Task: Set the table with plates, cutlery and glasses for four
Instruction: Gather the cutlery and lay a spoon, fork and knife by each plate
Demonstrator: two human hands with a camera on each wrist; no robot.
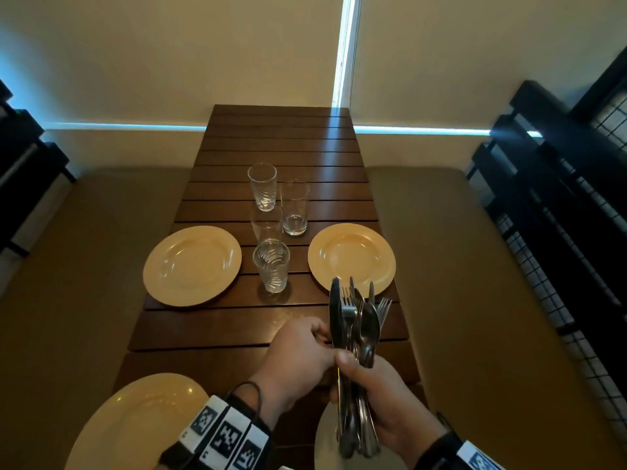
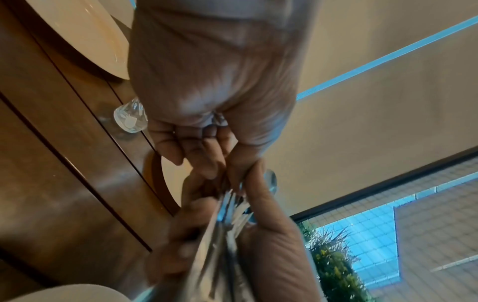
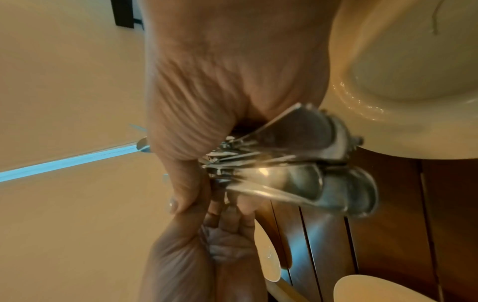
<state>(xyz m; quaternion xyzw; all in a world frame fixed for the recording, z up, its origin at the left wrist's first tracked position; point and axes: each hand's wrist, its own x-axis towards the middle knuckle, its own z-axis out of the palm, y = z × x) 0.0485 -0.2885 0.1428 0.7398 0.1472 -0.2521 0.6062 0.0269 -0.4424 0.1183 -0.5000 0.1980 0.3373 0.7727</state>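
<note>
Over the near end of the wooden table (image 1: 217, 327), my right hand (image 1: 359, 368) grips a bundle of cutlery (image 1: 356, 327) with knives, forks and spoons pointing up. My left hand (image 1: 324, 337) reaches in from the left and pinches the bundle with curled fingers; which piece it has is hidden. Four yellow plates lie on the table: far left (image 1: 191, 266), far right (image 1: 351, 259), near left (image 1: 135, 425) and near right (image 1: 325, 442), the last partly under the cutlery. Several empty glasses (image 1: 271, 266) stand clustered in the middle. The right wrist view shows the handle ends (image 3: 297, 163) fanned out below my palm.
Tan cushioned benches (image 1: 475, 300) run along both long sides of the table. Dark slatted frames (image 1: 559, 198) stand at the far left and right. The wall with blinds closes the far end.
</note>
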